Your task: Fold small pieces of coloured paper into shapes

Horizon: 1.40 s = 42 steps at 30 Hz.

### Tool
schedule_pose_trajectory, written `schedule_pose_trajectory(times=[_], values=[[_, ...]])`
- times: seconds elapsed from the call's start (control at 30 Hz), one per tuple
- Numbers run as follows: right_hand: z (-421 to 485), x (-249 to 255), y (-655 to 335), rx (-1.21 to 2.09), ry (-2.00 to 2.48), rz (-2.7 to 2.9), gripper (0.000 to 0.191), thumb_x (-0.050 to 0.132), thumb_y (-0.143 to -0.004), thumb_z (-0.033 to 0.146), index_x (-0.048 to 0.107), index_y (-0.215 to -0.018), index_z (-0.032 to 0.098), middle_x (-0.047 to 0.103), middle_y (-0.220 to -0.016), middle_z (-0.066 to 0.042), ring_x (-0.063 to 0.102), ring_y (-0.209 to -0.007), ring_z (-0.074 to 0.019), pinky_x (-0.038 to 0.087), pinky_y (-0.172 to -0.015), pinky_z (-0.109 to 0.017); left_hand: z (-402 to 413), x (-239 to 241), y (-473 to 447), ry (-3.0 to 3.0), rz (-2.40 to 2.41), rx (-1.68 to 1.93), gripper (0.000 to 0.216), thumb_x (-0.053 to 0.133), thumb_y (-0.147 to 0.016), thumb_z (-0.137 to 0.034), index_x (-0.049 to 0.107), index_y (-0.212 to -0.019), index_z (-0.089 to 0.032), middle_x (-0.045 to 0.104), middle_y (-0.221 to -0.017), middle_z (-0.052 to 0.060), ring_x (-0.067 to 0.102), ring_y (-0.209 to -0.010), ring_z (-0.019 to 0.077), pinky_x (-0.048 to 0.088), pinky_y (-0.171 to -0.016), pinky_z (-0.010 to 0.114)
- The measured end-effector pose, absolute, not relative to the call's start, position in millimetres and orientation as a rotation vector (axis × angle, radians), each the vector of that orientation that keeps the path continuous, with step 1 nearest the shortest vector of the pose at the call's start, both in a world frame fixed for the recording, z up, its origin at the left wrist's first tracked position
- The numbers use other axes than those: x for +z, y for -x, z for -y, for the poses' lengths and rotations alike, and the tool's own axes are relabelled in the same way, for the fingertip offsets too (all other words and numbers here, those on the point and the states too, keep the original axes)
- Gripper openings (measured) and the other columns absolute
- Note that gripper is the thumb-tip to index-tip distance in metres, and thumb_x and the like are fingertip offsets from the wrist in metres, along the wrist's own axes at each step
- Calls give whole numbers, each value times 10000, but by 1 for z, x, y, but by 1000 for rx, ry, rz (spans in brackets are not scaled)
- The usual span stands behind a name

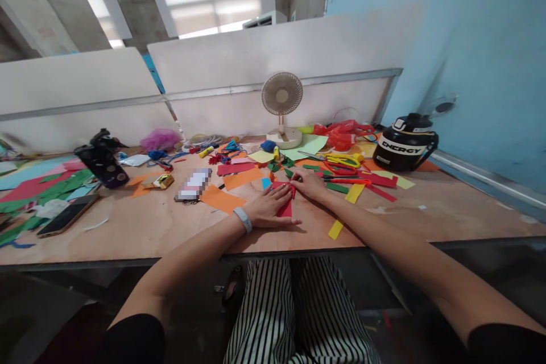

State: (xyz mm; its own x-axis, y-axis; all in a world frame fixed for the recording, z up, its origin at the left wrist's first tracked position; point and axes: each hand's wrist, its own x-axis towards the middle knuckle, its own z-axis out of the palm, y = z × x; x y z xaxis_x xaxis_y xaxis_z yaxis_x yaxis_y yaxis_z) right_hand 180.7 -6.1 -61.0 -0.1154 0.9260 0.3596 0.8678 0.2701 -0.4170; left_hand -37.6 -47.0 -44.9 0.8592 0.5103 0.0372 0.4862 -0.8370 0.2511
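My left hand [271,207] lies flat on a piece of red paper [285,210] near the table's front edge, fingers stretched out and thumb apart. Close beside it, my right hand [307,183] has its fingers pressed together at the paper's far right side. What those fingertips pinch is too small to make out. Small green paper pieces [281,164] lie just beyond both hands. To the right are red-handled scissors [341,169] and yellow-handled scissors [347,159]. A yellow paper strip [347,210] passes partly under my right forearm.
A small fan [282,96] stands at the back. A black jug [405,145] is on the right, and a dark bottle [102,159] on the left. Orange paper [224,199], a blurred-out phone-like object [193,185] and a dark phone [68,215] lie leftward.
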Motion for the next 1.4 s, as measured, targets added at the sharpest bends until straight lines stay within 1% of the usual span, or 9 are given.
schedule_pose_trajectory(times=[0.17, 0.37, 0.53, 0.67, 0.73, 0.9, 1.1, 1.23, 1.4], values=[[4, -63, -182, 167, 1574, 2007, 75, 671, -828, 278, 674, -789, 214, 721, -980, -32, 639, -834, -182, 442, -695, -265, 47, -44, 40, -2842, -719, 246, 1002, 363, -877, -814, 245, -1575, -106, 336, -1584, 176, 347, -1468, 297, 238, -1224, 410], [3, -63, -182, 191, 1556, 2002, 50, 669, -829, 259, 672, -805, 215, 715, -991, -25, 640, -809, -171, 446, -696, -260, 48, -46, 40, -2980, -697, 212, 887, 292, -914, -788, 351, -1545, -167, 360, -1575, 171, 372, -1445, 333, 252, -1199, 467], [4, -63, -181, 191, 1560, 1987, 51, 669, -832, 251, 671, -799, 213, 720, -1006, -29, 644, -821, -175, 432, -677, -259, 50, -43, 38, -3017, -707, 257, 871, 308, -903, -796, 435, -1504, -179, 446, -1519, 162, 468, -1365, 338, 317, -1164, 447], [3, -64, -181, 202, 1574, 1973, 69, 670, -834, 259, 670, -780, 216, 725, -986, -27, 644, -813, -179, 420, -652, -260, 51, -41, 38, -2967, -747, 280, 863, 324, -883, -814, 487, -1473, -206, 446, -1516, 154, 508, -1320, 352, 373, -1127, 447], [2, -64, -182, 208, 1575, 1970, 79, 669, -838, 273, 671, -782, 217, 726, -971, -25, 643, -803, -179, 418, -647, -261, 51, -41, 39, -2934, -767, 271, 868, 339, -870, -824, 474, -1482, -225, 442, -1520, 150, 493, -1338, 357, 368, -1131, 455], [1, -65, -182, 213, 1559, 1975, 87, 663, -843, 282, 666, -784, 218, 717, -943, -19, 633, -786, -173, 426, -664, -264, 48, -42, 38, -2927, -745, 250, 880, 360, -863, -826, 460, -1492, -218, 417, -1540, 165, 377, -1432, 367, 253, -1196, 500], [2, -63, -181, 209, 1537, 1991, 102, 670, -840, 292, 654, -771, 218, 704, -934, -20, 623, -799, -172, 434, -688, -265, 49, -39, 38, -2901, -770, 268, 852, 402, -848, -827, 479, -1481, -262, 475, -1503, 124, 450, -1375, 367, 301, -1177, 491], [4, -62, -179, 198, 1548, 1991, 91, 660, -846, 282, 647, -784, 216, 698, -947, -25, 617, -784, -170, 428, -682, -267, 47, -39, 38, -2902, -751, 292, 832, 436, -853, -807, 519, -1454, -237, 420, -1545, 131, 407, -1409, 371, 293, -1187, 496], [6, -60, -179, 195, 1542, 2005, 62, 664, -835, 256, 643, -793, 216, 691, -947, -26, 612, -815, -172, 433, -704, -260, 43, -40, 38, -2881, -631, 259, 826, 403, -903, -764, 450, -1495, -190, 361, -1585, 117, 302, -1490, 287, 225, -1235, 427]])
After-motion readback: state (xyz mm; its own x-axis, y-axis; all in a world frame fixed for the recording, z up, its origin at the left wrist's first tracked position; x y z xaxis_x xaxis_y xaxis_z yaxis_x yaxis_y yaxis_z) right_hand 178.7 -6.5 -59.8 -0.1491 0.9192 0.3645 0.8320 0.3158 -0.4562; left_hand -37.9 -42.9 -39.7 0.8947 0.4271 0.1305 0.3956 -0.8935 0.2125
